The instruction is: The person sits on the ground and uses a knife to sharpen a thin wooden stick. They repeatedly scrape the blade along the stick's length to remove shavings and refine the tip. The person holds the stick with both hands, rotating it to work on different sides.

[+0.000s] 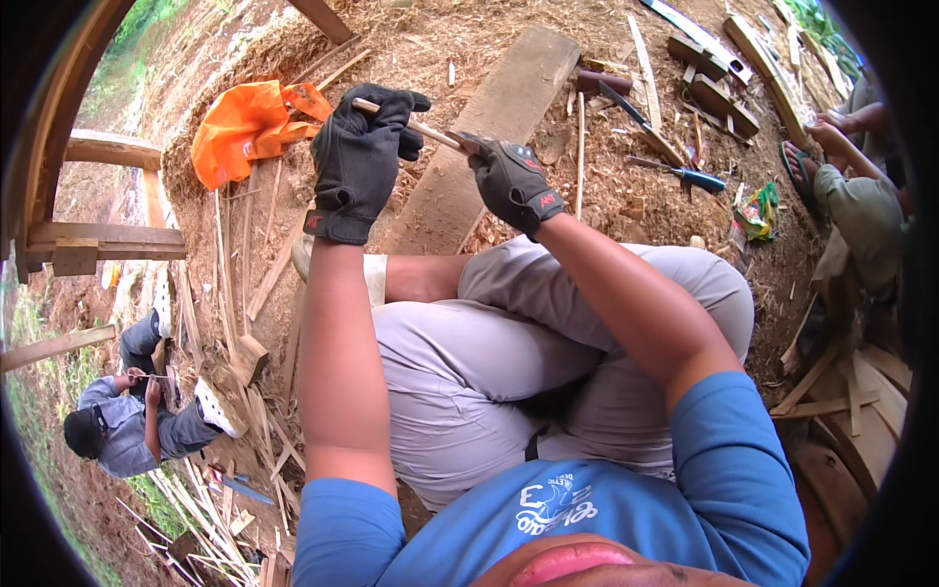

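Observation:
My left hand (360, 157), in a black glove, is closed around a thin pale wooden stick (430, 133) held out in front of my raised knees. My right hand (511, 181), also gloved in black, grips a small blade or tool whose tip meets the stick near its right end; the tool itself is mostly hidden by the glove. Both hands are above a long flat wooden plank (489, 127) lying on the dirt.
An orange plastic bag (249, 127) lies at upper left. Wood strips and shavings litter the ground. A blue-handled tool (685, 176) and wood blocks (719, 98) lie upper right. One person sits at lower left (132, 430), another's sandalled feet at right (827, 157).

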A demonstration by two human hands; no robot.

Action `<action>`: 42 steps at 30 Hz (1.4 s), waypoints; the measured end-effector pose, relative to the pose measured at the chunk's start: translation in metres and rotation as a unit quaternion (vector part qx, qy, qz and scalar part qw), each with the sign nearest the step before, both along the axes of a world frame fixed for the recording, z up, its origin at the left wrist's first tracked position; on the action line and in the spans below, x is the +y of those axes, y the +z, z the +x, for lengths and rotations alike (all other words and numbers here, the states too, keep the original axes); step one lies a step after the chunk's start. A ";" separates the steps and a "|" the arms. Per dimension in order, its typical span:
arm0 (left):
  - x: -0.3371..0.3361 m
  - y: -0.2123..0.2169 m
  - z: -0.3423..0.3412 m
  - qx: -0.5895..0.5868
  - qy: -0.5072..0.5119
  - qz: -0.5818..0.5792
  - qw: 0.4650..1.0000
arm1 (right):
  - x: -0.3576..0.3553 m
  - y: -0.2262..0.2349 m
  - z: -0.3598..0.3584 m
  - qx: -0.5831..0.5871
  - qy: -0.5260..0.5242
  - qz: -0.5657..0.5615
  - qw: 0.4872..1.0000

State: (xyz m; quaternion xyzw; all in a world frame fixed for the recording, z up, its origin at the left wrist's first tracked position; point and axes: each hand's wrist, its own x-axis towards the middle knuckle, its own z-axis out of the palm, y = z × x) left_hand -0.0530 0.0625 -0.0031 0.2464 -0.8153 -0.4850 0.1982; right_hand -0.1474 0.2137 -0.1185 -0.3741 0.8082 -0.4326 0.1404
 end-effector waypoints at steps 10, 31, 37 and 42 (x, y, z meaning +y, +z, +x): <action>0.000 -0.004 0.001 0.035 -0.009 0.019 0.999 | 0.000 0.004 0.001 -0.006 0.007 -0.006 1.000; 0.009 0.006 -0.005 -0.011 -0.010 -0.020 1.000 | 0.004 -0.002 -0.003 0.027 0.008 -0.010 1.000; 0.010 0.011 0.005 -0.019 -0.007 -0.033 0.999 | -0.008 0.031 0.009 0.044 0.038 -0.010 0.998; 0.002 -0.004 -0.005 0.031 -0.038 0.017 0.999 | -0.002 -0.003 -0.006 0.026 0.011 -0.022 0.999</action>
